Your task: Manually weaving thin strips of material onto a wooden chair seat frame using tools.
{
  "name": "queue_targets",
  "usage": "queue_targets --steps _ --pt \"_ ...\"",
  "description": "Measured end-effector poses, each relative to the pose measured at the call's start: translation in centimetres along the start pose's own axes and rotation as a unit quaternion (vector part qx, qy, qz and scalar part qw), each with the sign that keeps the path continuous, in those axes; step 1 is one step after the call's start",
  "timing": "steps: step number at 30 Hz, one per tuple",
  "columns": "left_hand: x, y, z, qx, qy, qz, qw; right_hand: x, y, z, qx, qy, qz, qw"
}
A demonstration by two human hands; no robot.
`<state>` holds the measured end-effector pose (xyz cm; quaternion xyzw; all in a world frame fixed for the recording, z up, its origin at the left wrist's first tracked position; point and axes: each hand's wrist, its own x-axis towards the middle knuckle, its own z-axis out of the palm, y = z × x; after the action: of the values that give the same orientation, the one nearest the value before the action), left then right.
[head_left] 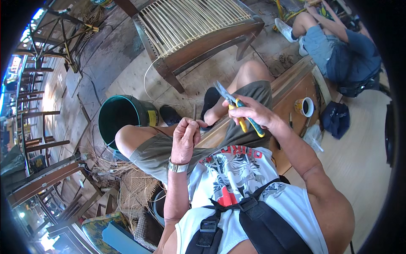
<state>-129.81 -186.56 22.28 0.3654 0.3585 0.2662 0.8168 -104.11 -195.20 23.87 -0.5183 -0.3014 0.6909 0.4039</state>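
My left hand (pixel 185 134) is closed around a thin brown stick (pixel 195 111), whose tip pokes up above my thumb. In my right hand (pixel 254 113) are pruning shears (pixel 223 92) with yellow and green handles, and their blades point up and left, apart from the stick. Ahead of my knees stands a wooden chair frame (pixel 171 63) with pale cane strands (pixel 190 26) strung across its seat. One loose cane strand (pixel 145 80) curves down from the seat's corner toward the floor.
A dark green bucket (pixel 111 116) stands by my left knee, with cane scraps (pixel 114 166) below it. On my right are a wooden board (pixel 298 91), a cup of dark liquid (pixel 304 106) and a navy cap (pixel 335 120). Another person (pixel 334 55) sits at upper right. Chair frames (pixel 40 114) crowd the left.
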Motion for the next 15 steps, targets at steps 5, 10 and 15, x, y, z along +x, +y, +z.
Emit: queue_targets --steps 5,10,15 --pt "-0.3 0.5 0.9 0.072 -0.028 -0.001 0.997 -0.5 -1.1 0.5 -0.012 0.008 -0.048 0.999" --pt "0.1 0.9 1.0 0.041 -0.039 -0.002 0.998 -1.0 -1.6 1.4 -0.127 -0.093 -0.048 0.986" --pt "0.3 1.5 0.9 0.072 -0.055 -0.009 0.996 -0.9 -1.8 1.7 -0.166 -0.08 -0.04 0.982"
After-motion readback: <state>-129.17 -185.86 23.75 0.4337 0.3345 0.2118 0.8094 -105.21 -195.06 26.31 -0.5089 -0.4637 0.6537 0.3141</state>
